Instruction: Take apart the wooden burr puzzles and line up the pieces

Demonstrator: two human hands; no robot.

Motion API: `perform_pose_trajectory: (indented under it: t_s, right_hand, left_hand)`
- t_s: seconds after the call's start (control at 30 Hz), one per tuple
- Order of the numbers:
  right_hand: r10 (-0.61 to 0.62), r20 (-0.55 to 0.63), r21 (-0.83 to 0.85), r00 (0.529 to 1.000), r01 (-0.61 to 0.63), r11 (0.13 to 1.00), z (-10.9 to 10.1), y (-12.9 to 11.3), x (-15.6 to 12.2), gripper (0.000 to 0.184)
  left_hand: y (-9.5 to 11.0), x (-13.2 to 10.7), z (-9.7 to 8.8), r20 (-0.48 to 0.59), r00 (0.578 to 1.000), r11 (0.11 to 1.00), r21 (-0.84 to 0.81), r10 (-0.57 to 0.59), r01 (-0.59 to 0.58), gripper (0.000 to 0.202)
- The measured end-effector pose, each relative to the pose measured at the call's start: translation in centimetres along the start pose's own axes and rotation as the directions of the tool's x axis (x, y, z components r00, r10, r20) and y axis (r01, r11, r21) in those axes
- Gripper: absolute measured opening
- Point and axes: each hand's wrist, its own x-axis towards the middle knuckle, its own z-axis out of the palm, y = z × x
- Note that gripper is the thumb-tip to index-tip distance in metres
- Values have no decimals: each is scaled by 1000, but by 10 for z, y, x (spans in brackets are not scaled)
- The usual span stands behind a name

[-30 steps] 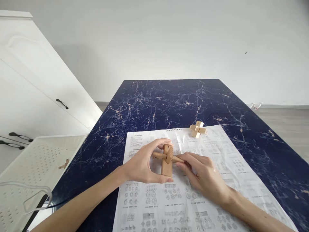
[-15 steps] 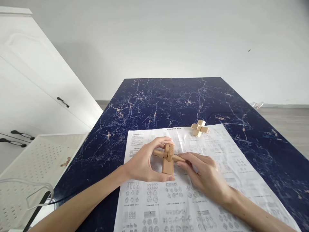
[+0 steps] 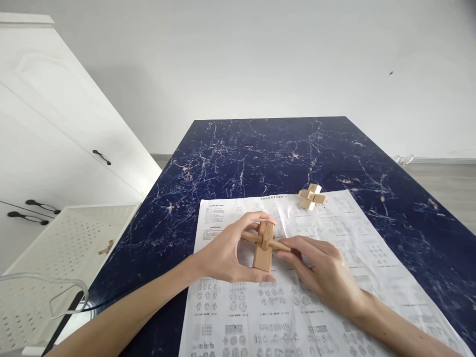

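Note:
My left hand (image 3: pixel 226 253) grips a wooden puzzle (image 3: pixel 265 244) between thumb and fingers, holding its upright block above a printed instruction sheet (image 3: pixel 297 297). A thin rod runs crosswise through the block. My right hand (image 3: pixel 323 275) pinches the rod's right end with its fingertips. A second, paler wooden cross puzzle (image 3: pixel 313 196) lies on the sheet's far edge, apart from both hands.
The sheet lies on a dark blue marble-patterned table (image 3: pixel 267 153). A white perforated tray (image 3: pixel 59 253) with a small wooden piece (image 3: pixel 107 247) stands to the left, beside a white cabinet (image 3: pixel 55 134). A clear tube (image 3: pixel 48 297) curls at the lower left.
Both hands keep their hold on the puzzle. The view has drifted slightly left, so everything sits a little further right in the picture.

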Motion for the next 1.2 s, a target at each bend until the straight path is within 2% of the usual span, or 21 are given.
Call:
perform_pose_trajectory:
  t_s: [0.17,0.43,0.6,0.73,0.83,1.03,1.2]
  right_hand:
    - [-108,-19,-99,994,106,989,-4,1,2,14]
    - [-38,-9,-45,999,38,998,-6,7,3,11]
    - [-17,-5,-14,1000,16,1000,-5,10,1,12]
    - [-33,-3,1,999,33,999,-3,9,1,14]
    - [-61,38,33,997,60,998,-4,6,4,14]
    - [-168,80,62,982,164,985,-10,9,7,25]
    - [-259,110,-28,960,264,964,-11,10,3,23]
  left_hand:
    - [-3,-2,-1,-9,1000,997,74,28,-28,95]
    - [0,2,-3,31,999,998,61,-9,7,90]
    - [1,4,0,34,999,999,46,19,-20,85]
    - [2,4,6,-45,998,995,92,42,-38,83]
    - [1,3,4,-75,997,992,129,7,3,89]
    - [2,1,-2,2,998,984,166,-63,62,104]
    - [8,-3,0,57,997,946,323,-42,22,99]
